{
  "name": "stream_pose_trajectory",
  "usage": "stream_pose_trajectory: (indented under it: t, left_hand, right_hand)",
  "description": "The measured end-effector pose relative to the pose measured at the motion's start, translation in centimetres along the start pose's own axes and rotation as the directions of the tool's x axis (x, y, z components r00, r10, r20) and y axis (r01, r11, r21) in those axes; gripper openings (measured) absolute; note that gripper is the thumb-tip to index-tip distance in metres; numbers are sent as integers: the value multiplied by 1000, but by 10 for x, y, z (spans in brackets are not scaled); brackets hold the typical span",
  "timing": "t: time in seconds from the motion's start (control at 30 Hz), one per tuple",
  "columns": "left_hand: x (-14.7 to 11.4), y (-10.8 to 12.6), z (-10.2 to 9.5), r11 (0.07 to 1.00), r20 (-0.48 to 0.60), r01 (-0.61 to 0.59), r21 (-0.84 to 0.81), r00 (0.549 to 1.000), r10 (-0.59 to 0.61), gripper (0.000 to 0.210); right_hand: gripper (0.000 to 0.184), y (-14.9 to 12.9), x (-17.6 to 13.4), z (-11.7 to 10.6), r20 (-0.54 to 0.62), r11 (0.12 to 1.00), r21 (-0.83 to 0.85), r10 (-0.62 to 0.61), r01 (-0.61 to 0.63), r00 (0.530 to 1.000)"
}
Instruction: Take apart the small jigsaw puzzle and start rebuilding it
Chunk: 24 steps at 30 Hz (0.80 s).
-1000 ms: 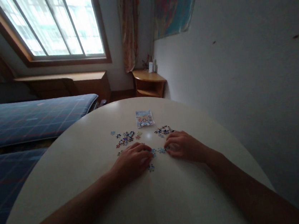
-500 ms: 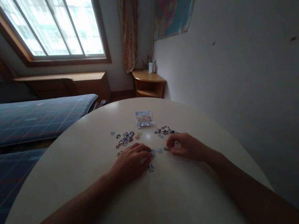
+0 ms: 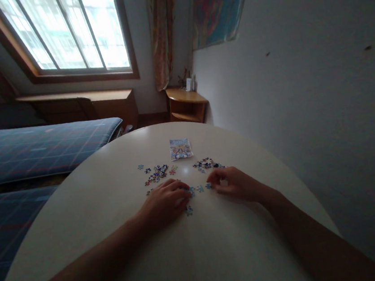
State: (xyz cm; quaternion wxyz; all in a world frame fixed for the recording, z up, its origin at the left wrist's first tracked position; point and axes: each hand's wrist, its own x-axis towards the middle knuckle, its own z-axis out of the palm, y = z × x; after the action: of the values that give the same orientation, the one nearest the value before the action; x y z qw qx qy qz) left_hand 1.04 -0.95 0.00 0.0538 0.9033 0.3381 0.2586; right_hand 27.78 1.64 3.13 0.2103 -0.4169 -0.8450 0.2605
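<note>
My left hand [image 3: 169,199] rests low on the table with its fingers curled. Its thumb and fingertips close on the edge of a light-blue jigsaw puzzle piece [image 3: 192,192]. Between my two hands lies another pale-blue puzzle piece [image 3: 199,188], touched by neither. My right hand [image 3: 229,182] pinches a small blue-green puzzle piece [image 3: 208,186] between thumb and forefinger, just above or on the tabletop. Below the left fingertips are dark-blue puzzle pieces [image 3: 189,210]. Part of the pieces around the left hand is hidden beneath it.
A pile of puzzle pieces [image 3: 158,173] lies beyond my left hand, and a second pile [image 3: 207,163] beyond my right. Behind them is a picture card [image 3: 181,149] on the round white table [image 3: 134,146]. A plaid mattress [image 3: 39,150] stands left; a wall rises right.
The puzzle piece in my right fingers has turned slightly and looks bluer now. My right hand has shifted only a little; the left hand stays in place.
</note>
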Motion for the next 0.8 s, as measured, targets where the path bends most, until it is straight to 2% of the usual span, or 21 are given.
stream_pose_trajectory:
  t: [0.27, 0.53, 0.8]
  left_hand:
    - [-2, -2, 3, 1000, -6, 15, -7, 1000, -15, 13]
    - [-2, -2, 3, 1000, -8, 6, -17, 1000, -7, 13]
    - [-1, -3, 3, 1000, -7, 2, 3, 1000, -2, 14]
  right_hand:
    - [15, 2, -2, -10, 120, 993, -61, 107, -100, 987]
    - [13, 2, -2, -7, 88, 996, -50, 76, -72, 993]
    - [14, -1, -1, -4, 49, 994, -110, 28, -23, 998]
